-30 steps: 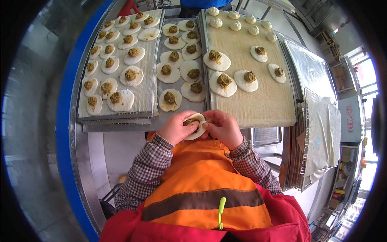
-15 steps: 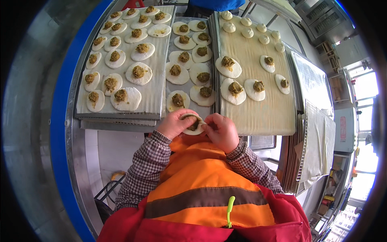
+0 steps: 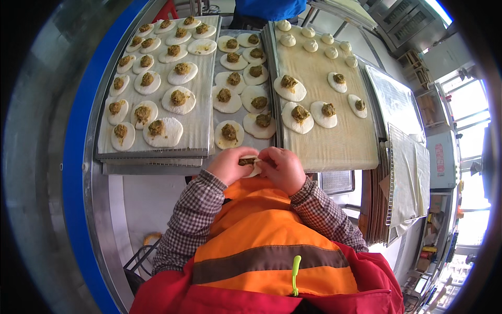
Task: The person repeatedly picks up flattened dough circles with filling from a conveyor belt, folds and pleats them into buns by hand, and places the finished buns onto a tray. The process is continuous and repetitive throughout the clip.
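Observation:
Close to my apron, over the trays' near edge, both hands meet on a half-gathered bun [image 3: 254, 171]; brown filling still shows between its pale dough edges. My left hand [image 3: 228, 165] cups it from the left, the thumb by the filling. On the right, my right hand [image 3: 285, 168] pinches the dough rim with bent fingers. Beyond lie three cloth-lined or metal trays: a left tray [image 3: 201, 128], a middle tray [image 3: 246, 142] and a right tray [image 3: 334, 149]. Flat dough rounds [image 3: 179, 99] topped with filling lie on all three. Several closed buns [image 3: 310, 46] sit at the right tray's far end.
One round [image 3: 202, 47] on the left tray carries only a smear of filling. A stack of boards [image 3: 372, 204] and a cloth-covered wire rack [image 3: 410, 172] stand at the right. A blue edge [image 3: 76, 157] runs along the left. Blue clothing [image 3: 269, 7] shows at the far side.
My fingers have drawn the dough further in around the filling, so its opening looks smaller. The whole view has shifted slightly; the trays look unchanged.

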`<state>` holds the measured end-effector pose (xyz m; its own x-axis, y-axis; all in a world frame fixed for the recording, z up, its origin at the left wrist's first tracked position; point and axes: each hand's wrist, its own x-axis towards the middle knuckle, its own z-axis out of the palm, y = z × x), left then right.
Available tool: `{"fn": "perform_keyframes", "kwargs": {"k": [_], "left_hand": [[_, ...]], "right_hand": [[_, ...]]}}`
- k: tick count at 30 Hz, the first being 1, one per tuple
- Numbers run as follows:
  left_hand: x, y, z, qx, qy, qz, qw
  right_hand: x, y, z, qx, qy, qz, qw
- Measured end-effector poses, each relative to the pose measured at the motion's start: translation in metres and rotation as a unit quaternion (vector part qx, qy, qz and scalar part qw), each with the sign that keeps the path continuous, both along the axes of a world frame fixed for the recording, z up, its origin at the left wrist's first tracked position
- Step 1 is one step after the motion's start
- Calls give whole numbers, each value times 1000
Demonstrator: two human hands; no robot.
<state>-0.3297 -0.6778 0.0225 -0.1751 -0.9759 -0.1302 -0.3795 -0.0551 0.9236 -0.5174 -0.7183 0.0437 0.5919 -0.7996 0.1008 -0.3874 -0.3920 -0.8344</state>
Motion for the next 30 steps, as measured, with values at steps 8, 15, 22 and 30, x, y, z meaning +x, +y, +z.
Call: {"fn": "perform_keyframes", "kwargs": {"k": [8,15,22,30], "left_hand": [[-7,-10,-11,65,276,189,940],[10,-28,6,191,182,112,958],[9,-50,-3,65,258,95,959],[8,-65,1,82,150,127,977]], "right_hand": [[13,-22,-3,282,-143,-46,948],[18,-40,2,-48,-46,15,998],[20,-59,-4,115,-79,-19,990],[27,-82,6,306,-159,-55,937]]}}
